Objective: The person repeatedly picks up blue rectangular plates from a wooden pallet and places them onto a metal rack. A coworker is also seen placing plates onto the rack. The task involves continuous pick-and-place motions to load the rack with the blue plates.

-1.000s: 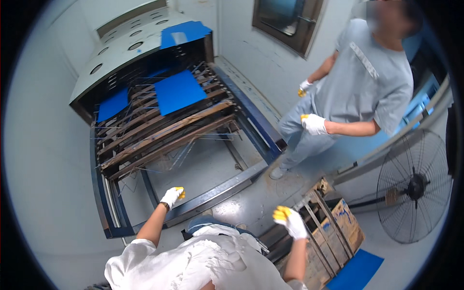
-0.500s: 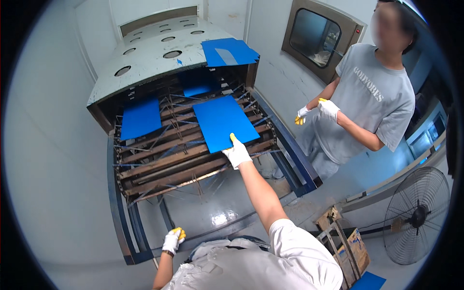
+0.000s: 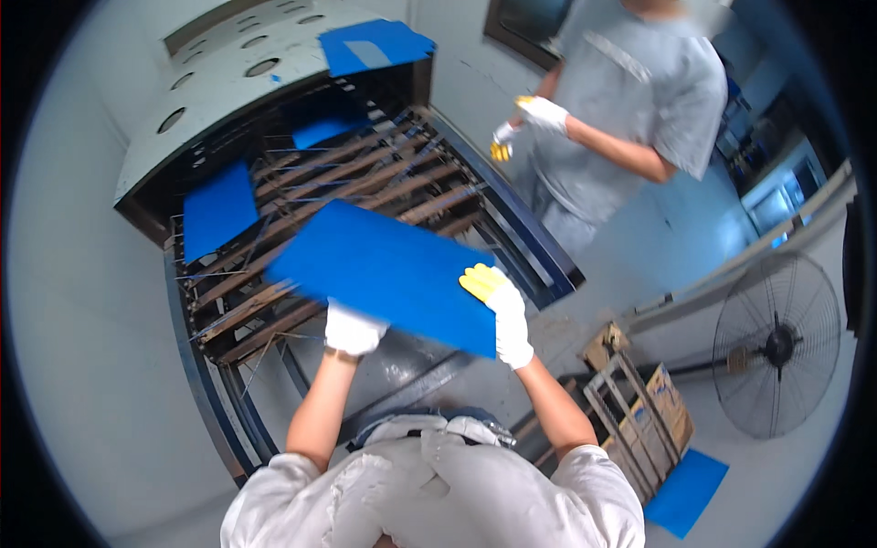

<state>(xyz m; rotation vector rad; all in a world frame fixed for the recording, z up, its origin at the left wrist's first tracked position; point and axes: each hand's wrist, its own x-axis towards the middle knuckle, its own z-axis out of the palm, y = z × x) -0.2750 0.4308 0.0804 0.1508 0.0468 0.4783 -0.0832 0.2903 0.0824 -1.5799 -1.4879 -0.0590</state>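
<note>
We count 1 smooth, flat, rect. blue sheet (image 3: 388,274) held above near end of brown-slatted rack (image 3: 438,204); 2 similar blue pcs. (image 3: 219,212) farther back on it. R hand (image 3: 504,310): gloved fingers clamped on sheet edge. L hand (image 3: 354,331): fingers hidden underneath, can't tell.

A thin, plain blue sheet (image 3: 384,274), four-cornered and roughly level, overlaps part of the slatted rack (image 3: 443,203) in view — long sides slanting down to the right, right edge in the right hand (image 3: 505,310), near edge over the left hand (image 3: 356,331) — its blurred left corner perhaps slightly bent
</note>
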